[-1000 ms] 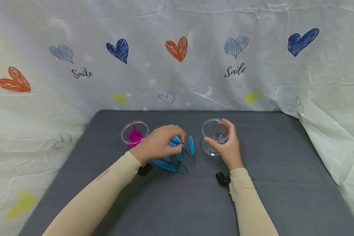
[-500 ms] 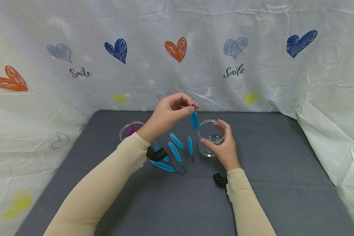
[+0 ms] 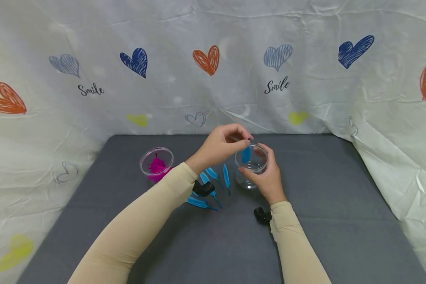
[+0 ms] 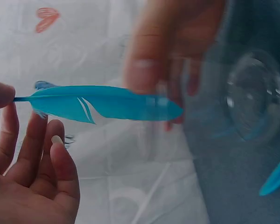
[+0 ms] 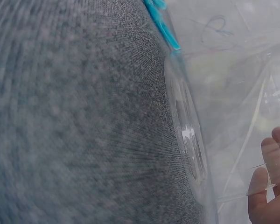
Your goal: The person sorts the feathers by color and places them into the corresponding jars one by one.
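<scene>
My left hand pinches a blue feather by its quill, the vane hanging tip down at the mouth of a clear plastic cup. In the left wrist view the feather stretches from thumb and fingertip across to the cup's rim, its vane split partway along. My right hand grips that cup around its side, thumb in front and fingers behind. Through the clear wall, the right wrist view shows several fingers. Inside the cup no feather shows at its base.
Several blue feathers lie on the grey tablecloth left of the held cup, some partly behind my left wrist. Farther left stands another clear cup with magenta feathers in it. A white curtain with hearts hangs behind.
My left hand has picked the blue feather up from the pile, raised it, then carried it right to the cup's mouth. The right hand keeps its grip on the cup.
</scene>
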A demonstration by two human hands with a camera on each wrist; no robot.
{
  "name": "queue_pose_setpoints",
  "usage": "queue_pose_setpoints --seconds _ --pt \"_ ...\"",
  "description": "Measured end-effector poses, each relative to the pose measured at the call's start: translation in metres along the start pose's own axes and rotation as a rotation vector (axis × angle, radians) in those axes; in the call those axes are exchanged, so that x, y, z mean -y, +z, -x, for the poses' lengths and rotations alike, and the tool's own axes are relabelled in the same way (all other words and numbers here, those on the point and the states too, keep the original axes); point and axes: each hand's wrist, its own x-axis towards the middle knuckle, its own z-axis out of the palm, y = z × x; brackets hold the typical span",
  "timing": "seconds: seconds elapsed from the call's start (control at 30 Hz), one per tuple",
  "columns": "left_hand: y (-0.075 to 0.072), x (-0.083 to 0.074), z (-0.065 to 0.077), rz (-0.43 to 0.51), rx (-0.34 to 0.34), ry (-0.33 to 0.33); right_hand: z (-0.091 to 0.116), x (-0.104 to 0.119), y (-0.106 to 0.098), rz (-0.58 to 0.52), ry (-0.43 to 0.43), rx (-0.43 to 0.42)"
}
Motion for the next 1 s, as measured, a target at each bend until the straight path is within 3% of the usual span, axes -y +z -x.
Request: queue_pose_setpoints --seconds 0.2,0.53,1.0 --pt "0.01 0.014 0.005 -0.193 0.001 0.052 0.0 0.0 -0.001 -0.018 0.002 0.013" --pt "0.013 0.024 0.009 -0.428 0.015 0.131 0.0 0.002 0.0 -0.002 -0.022 0.005" --pt "0.014 0.033 0.015 -0.469 0.03 0.113 -0.001 -0.001 0.0 -0.006 -0.022 -0.001"
